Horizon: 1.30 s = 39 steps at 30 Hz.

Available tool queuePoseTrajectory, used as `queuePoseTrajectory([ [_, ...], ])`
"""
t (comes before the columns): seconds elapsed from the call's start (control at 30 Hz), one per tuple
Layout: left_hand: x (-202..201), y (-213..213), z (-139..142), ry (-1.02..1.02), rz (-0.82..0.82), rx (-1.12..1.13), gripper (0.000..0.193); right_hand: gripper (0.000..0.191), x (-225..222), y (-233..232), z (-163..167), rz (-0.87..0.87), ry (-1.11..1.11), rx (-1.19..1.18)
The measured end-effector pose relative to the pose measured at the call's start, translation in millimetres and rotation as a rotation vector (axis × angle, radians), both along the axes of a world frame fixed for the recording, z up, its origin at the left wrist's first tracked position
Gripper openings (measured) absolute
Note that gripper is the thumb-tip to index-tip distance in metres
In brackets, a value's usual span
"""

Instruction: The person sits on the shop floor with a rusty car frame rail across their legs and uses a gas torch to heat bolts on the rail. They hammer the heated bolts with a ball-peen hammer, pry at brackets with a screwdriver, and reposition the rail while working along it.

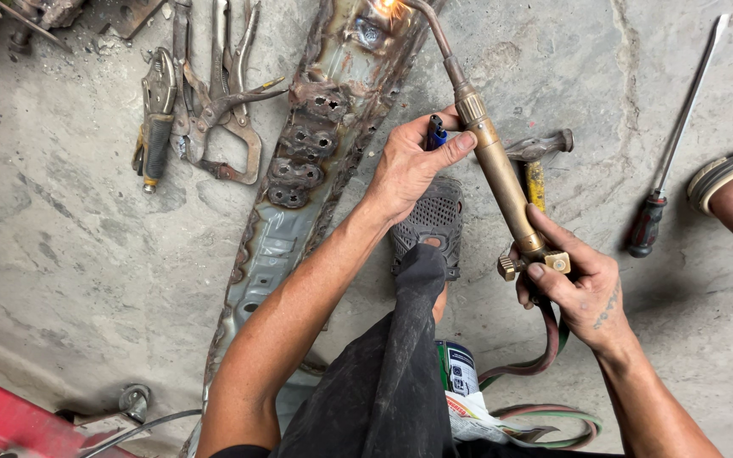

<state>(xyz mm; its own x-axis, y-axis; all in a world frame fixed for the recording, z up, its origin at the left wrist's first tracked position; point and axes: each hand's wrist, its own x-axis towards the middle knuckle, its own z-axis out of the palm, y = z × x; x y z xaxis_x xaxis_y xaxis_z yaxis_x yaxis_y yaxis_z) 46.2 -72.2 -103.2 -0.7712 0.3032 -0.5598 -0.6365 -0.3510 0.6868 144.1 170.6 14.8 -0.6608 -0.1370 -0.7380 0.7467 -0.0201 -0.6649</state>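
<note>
torch tip (388, 7) cut by top edge, hammer (536, 161) partly behind torch, can (458, 369) half hidden by knee

Both forearms are bare; no sleeves or gloves are worn. The left hand (409, 165) carries no markings. The right hand (574, 284) bears a dark tattoo of small script-like marks along its back, near the wrist. The legs are covered by dark grey, dusty trousers (383, 382) with a raised seam along the shin. One foot wears a grey perforated slip-on shoe (430, 222) with a mesh-patterned upper.
</note>
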Motion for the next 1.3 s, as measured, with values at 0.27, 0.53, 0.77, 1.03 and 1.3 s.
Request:
queuePoseTrajectory([
  [0.27,0,1,0,0.012,-0.012,0.011,0.041,0.063,3,1,1,-0.026,0.017,-0.041],
  [0.53,1,-1,-3,0.002,-0.001,0.008,0.040,0.065,1,-2,-1,0.000,0.000,-0.001],
  [0.77,2,-1,-1,0.023,0.006,-0.001,0.038,0.064,3,1,-4,-0.020,0.000,-0.045],
  [1.03,9,-1,0,0.024,-0.022,-0.033,0.036,0.063,9,10,-5,-0.024,-0.039,-0.036],
  [1.3,23,-3,1,0.002,-0.035,0.006,0.032,0.065,6,24,5,0.115,-0.115,0.073],
])
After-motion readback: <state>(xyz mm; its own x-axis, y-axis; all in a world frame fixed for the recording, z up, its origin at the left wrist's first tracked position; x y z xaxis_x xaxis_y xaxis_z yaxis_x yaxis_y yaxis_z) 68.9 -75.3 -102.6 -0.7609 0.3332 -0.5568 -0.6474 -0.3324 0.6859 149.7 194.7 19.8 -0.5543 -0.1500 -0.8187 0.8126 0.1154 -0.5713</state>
